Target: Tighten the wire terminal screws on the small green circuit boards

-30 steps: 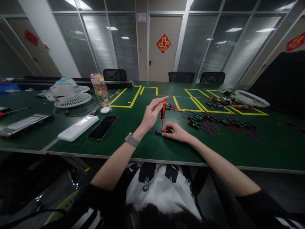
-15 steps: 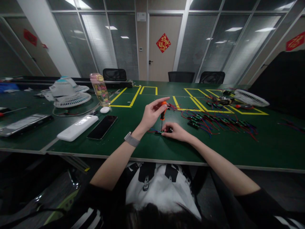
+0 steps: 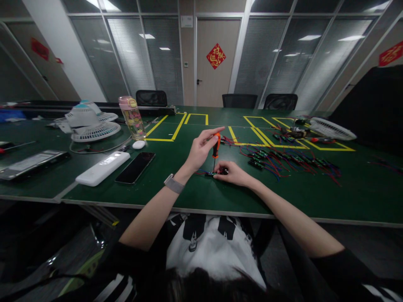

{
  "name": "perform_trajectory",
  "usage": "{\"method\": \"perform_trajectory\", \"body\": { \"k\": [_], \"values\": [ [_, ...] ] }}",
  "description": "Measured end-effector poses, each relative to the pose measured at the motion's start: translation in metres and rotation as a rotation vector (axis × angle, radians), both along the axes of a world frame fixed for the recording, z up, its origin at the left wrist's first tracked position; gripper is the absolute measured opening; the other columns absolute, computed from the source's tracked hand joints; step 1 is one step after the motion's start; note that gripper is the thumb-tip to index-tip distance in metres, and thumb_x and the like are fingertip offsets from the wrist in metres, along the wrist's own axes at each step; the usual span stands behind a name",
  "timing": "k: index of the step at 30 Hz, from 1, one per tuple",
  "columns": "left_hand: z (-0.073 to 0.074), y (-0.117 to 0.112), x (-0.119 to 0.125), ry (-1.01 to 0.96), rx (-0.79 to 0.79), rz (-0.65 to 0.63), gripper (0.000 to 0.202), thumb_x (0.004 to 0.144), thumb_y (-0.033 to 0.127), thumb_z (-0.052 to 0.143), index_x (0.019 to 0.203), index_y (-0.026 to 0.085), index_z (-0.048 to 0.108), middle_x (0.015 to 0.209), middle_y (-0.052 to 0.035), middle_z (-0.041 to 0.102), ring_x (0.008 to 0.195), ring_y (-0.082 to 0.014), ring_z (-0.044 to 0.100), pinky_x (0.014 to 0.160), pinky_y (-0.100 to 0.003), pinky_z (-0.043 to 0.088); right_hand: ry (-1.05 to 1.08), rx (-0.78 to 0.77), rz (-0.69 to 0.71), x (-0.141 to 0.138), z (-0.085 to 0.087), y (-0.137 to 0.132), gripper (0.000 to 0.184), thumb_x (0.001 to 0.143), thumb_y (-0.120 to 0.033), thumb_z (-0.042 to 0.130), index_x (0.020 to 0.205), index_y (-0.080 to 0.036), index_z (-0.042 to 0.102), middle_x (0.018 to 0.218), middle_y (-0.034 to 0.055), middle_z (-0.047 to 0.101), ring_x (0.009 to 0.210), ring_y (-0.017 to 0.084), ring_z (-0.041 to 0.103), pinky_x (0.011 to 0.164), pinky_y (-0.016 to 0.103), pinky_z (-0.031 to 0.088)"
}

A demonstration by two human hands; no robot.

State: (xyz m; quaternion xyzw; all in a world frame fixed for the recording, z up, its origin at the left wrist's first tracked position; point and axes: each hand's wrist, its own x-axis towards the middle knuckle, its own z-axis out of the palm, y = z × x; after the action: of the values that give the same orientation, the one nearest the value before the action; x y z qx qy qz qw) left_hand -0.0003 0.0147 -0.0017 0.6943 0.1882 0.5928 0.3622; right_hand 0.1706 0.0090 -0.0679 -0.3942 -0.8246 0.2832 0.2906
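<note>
An orange and black screwdriver stands nearly upright, its handle gripped between the thumb and fingers of my left hand, with the index finger stretched out over the top. The shaft points down to a small green circuit board with thin wires, lying on the table. My right hand rests low beside the screwdriver's tip, fingers closed on the board's right end. Those fingers partly hide the board and a dark part next to it.
Several wired circuit boards lie heaped to the right on the green table. Left are a black phone, a white power bank, a white round case, a pink-lidded bottle and white fans. Another fan lies at far right.
The screwdriver's handle has turned slightly in my left hand, and the fingers have shifted a little. My right hand and the board look unmoved.
</note>
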Motion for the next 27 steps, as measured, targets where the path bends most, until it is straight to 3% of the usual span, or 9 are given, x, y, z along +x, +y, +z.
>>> {"method": "perform_trajectory", "body": {
  "k": [3, 5, 8, 10, 13, 16, 19, 24, 27],
  "values": [
    [-0.0002, 0.0000, 0.0001, -0.018, -0.024, -0.072, 0.030, 0.091, 0.030, 0.054, 0.119, 0.024, 0.064, 0.110, -0.0060, 0.069, 0.093, -0.0155, 0.064, 0.086, -0.033, 0.050, 0.011, -0.002, 0.005, -0.0001, 0.0001, -0.0002, 0.013, 0.074, -0.025, 0.068, 0.081, -0.016, 0.063, 0.073, 0.0011, 0.062, 0.067, 0.014, 0.056, 0.065, 0.026, 0.045],
    [-0.0002, -0.0001, 0.0000, -0.015, -0.019, -0.019, 0.028, 0.087, 0.030, 0.061, 0.114, 0.023, 0.067, 0.105, -0.0056, 0.070, 0.088, -0.0141, 0.064, 0.082, -0.031, 0.051, 0.020, -0.005, 0.010, -0.0001, -0.0001, -0.0003, 0.013, 0.074, -0.025, 0.068, 0.081, -0.016, 0.062, 0.074, 0.0013, 0.062, 0.068, 0.014, 0.056, 0.066, 0.027, 0.045],
    [-0.0004, 0.0006, -0.0005, -0.010, 0.008, 0.062, 0.025, 0.084, 0.030, 0.066, 0.108, 0.024, 0.069, 0.110, -0.0055, 0.067, 0.095, -0.0151, 0.062, 0.083, -0.029, 0.051, 0.021, -0.016, 0.011, 0.0002, -0.0002, -0.0004, 0.014, 0.075, -0.026, 0.067, 0.082, -0.016, 0.062, 0.075, 0.0014, 0.061, 0.068, 0.014, 0.055, 0.065, 0.027, 0.044],
    [-0.0006, 0.0013, -0.0006, -0.016, -0.004, 0.015, 0.026, 0.089, 0.030, 0.058, 0.113, 0.025, 0.068, 0.114, -0.0058, 0.066, 0.099, -0.0161, 0.062, 0.084, -0.030, 0.051, 0.017, -0.020, 0.009, 0.0003, -0.0002, -0.0004, 0.014, 0.075, -0.026, 0.067, 0.082, -0.015, 0.062, 0.074, 0.0013, 0.061, 0.068, 0.014, 0.055, 0.065, 0.027, 0.044],
    [-0.0007, 0.0012, 0.0000, -0.028, -0.040, -0.071, 0.029, 0.093, 0.030, 0.052, 0.119, 0.025, 0.064, 0.110, -0.0059, 0.069, 0.092, -0.0149, 0.064, 0.082, -0.030, 0.052, 0.011, -0.017, 0.011, 0.0005, -0.0001, -0.0003, 0.015, 0.075, -0.027, 0.067, 0.082, -0.015, 0.062, 0.074, 0.0015, 0.061, 0.068, 0.014, 0.055, 0.065, 0.027, 0.044],
    [-0.0006, 0.0007, 0.0000, -0.015, -0.014, 0.011, 0.028, 0.085, 0.031, 0.064, 0.112, 0.024, 0.068, 0.105, -0.0048, 0.069, 0.087, -0.0133, 0.063, 0.080, -0.028, 0.051, 0.017, -0.023, 0.019, 0.0007, -0.0005, 0.0002, 0.015, 0.075, -0.027, 0.067, 0.083, -0.015, 0.062, 0.075, 0.0019, 0.061, 0.069, 0.014, 0.056, 0.066, 0.027, 0.045],
    [-0.0007, 0.0015, -0.0004, -0.012, 0.020, 0.083, 0.024, 0.084, 0.032, 0.065, 0.107, 0.024, 0.070, 0.112, -0.0050, 0.066, 0.097, -0.0144, 0.062, 0.083, -0.027, 0.050, 0.016, -0.021, 0.018, 0.0007, -0.0016, 0.0011, 0.015, 0.075, -0.027, 0.067, 0.083, -0.015, 0.063, 0.074, 0.0013, 0.061, 0.068, 0.014, 0.055, 0.065, 0.027, 0.044],
    [-0.0004, 0.0012, 0.0010, -0.057, -0.048, -0.085, 0.029, 0.092, 0.029, 0.052, 0.118, 0.025, 0.065, 0.108, -0.0052, 0.069, 0.089, -0.0141, 0.065, 0.083, -0.030, 0.051, 0.020, -0.015, 0.016, 0.0007, -0.0023, 0.0015, 0.014, 0.075, -0.027, 0.067, 0.082, -0.016, 0.063, 0.073, 0.0009, 0.061, 0.067, 0.014, 0.055, 0.064, 0.026, 0.044],
    [-0.0003, 0.0006, 0.0012, -0.053, -0.026, -0.007, 0.027, 0.085, 0.028, 0.064, 0.111, 0.025, 0.068, 0.104, -0.0040, 0.070, 0.084, -0.0129, 0.063, 0.080, -0.028, 0.051, 0.028, -0.015, 0.019, 0.0007, -0.0020, 0.0013, 0.014, 0.074, -0.027, 0.067, 0.082, -0.015, 0.063, 0.074, 0.0013, 0.061, 0.068, 0.014, 0.055, 0.065, 0.026, 0.044]
  ]
}}
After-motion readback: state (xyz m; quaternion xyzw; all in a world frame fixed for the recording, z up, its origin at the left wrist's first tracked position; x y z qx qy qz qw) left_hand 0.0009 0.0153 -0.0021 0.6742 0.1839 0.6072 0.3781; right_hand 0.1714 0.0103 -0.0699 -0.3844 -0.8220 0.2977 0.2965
